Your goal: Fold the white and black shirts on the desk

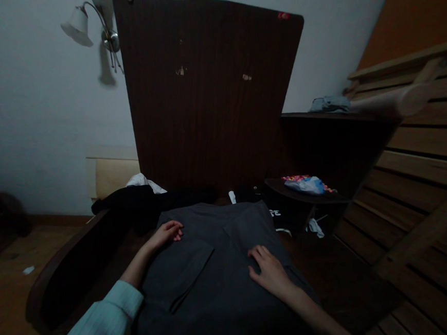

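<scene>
A dark grey garment (230, 276) lies spread out in front of me, with a slanting fold or flap on its left part; its exact kind is hard to tell in the dim light. At the garment's left edge lies my left hand (169, 231), its fingers loosely curled and nothing visible in them. My right hand (268, 270) rests on the right part of the cloth, fingers slightly bent and thumb apart.
Behind the garment are dark clothes (136, 199) and a tall dark wooden panel (209, 94). A shelf (345, 197) at right bears a plastic bag (307, 184). Wooden slats (427, 178) lean on the far right. A wall lamp (78, 24) hangs upper left.
</scene>
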`<state>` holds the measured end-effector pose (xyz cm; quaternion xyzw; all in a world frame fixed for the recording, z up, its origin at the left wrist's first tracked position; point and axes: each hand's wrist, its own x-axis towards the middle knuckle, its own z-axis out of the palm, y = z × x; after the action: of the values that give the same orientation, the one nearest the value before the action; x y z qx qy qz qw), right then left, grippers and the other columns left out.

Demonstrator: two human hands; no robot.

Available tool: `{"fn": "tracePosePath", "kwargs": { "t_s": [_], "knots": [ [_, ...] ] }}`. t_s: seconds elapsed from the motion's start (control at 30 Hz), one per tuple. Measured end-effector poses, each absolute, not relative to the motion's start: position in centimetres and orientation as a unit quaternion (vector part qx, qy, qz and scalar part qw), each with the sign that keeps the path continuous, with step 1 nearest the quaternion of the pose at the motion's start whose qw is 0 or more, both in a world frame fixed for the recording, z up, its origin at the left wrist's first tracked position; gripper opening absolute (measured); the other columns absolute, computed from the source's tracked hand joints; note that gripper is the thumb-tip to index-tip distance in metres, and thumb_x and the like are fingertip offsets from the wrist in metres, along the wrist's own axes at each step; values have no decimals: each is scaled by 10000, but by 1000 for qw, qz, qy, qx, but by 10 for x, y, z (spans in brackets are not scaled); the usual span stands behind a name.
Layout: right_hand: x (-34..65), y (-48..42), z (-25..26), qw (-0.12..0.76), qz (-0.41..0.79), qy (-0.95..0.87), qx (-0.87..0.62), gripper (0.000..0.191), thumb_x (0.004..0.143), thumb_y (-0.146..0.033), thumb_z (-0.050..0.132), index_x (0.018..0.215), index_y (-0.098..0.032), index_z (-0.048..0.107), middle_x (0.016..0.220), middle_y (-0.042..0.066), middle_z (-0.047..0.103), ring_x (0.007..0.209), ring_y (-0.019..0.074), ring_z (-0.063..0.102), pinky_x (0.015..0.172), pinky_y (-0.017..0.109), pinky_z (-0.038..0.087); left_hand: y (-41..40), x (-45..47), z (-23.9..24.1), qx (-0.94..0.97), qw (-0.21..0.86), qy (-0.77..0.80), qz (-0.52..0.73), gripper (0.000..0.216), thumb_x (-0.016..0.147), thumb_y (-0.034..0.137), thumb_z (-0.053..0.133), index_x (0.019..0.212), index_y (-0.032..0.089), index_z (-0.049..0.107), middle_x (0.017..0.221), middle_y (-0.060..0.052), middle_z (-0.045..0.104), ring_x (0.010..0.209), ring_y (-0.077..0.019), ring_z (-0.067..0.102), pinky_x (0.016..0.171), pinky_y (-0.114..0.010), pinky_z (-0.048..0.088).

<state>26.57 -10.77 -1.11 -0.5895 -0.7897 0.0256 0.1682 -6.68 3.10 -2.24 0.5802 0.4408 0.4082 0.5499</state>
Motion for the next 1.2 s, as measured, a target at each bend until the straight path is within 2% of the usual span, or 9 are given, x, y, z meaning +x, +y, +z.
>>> {"fn": "tracePosePath", "kwargs": {
  "t_s": [0.2, 0.37, 0.47, 0.57, 0.67, 0.73, 0.9, 1.07, 1.2],
  "knots": [
    [258, -102, -16, 190, 4, -777, -600, 223, 746, -136, 407, 900, -184, 560, 938, 77, 563, 916, 204, 512, 803, 329, 431, 30, -62, -17, 565, 556, 449, 413, 334, 599, 415, 653, 745, 139, 535, 585, 7, 572, 502, -92, 551, 512, -206, 423],
    [290, -119, 8, 188, 147, -816, -526, 298, 761, -352, 497, 1022, -216, 546, 1087, 59, 555, 1019, 203, 499, 902, 333, 383, -17, -66, 17, 665, 473, 472, 333, 343, 602, 378, 671, 870, 174, 609, 926, -70, 636, 876, -179, 580, 756, -247, 442],
    [331, -133, 11, 258, 162, -762, -571, 363, 737, -455, 495, 1008, -219, 551, 1078, 67, 567, 1005, 219, 513, 903, 353, 379, -68, -87, 32, 713, 356, 506, 328, 363, 629, 408, 635, 933, 212, 611, 1028, -54, 614, 970, -204, 543, 851, -264, 401],
    [373, -145, -2, 333, 147, -660, -657, 396, 691, -555, 463, 851, -211, 580, 816, 69, 615, 751, 207, 575, 709, 324, 462, -117, -117, 28, 696, 261, 590, 315, 331, 679, 498, 529, 804, 202, 610, 862, -44, 646, 817, -202, 585, 778, -286, 436],
    [396, -151, -18, 349, 166, -604, -697, 433, 574, -608, 535, 760, -221, 584, 650, 41, 600, 624, 194, 564, 593, 294, 460, -147, -141, 9, 673, 211, 660, 257, 374, 629, 569, 523, 679, 202, 573, 677, -22, 627, 655, -194, 588, 652, -283, 457],
    [397, -151, -23, 347, 180, -593, -704, 440, 534, -608, 559, 735, -218, 588, 618, 32, 596, 595, 186, 559, 561, 280, 450, -155, -147, -1, 668, 178, 680, 244, 381, 605, 574, 538, 695, 205, 566, 673, -22, 621, 643, -193, 585, 632, -281, 457],
    [377, -147, -18, 324, 174, -604, -707, 409, 589, -571, 523, 767, -213, 608, 629, 27, 602, 592, 175, 559, 556, 264, 438, -154, -138, -7, 665, 95, 705, 229, 308, 621, 504, 531, 693, 205, 524, 718, -49, 610, 692, -216, 595, 636, -297, 453],
    [369, -142, -10, 262, 191, -613, -721, 209, 594, -361, 509, 683, -216, 631, 629, 16, 637, 599, 181, 580, 560, 260, 424, -149, -136, -9, 664, 96, 716, 193, 179, 688, 383, 447, 657, 211, 486, 713, -67, 620, 701, -222, 609, 630, -300, 460],
    [375, -139, -11, 275, 219, -602, -717, 211, 603, -286, 444, 661, -216, 634, 654, 8, 666, 660, 186, 604, 578, 252, 421, -147, -137, -13, 672, 68, 712, 193, 95, 665, 298, 435, 683, 215, 477, 771, -81, 636, 756, -222, 618, 685, -295, 463]
  ]
}}
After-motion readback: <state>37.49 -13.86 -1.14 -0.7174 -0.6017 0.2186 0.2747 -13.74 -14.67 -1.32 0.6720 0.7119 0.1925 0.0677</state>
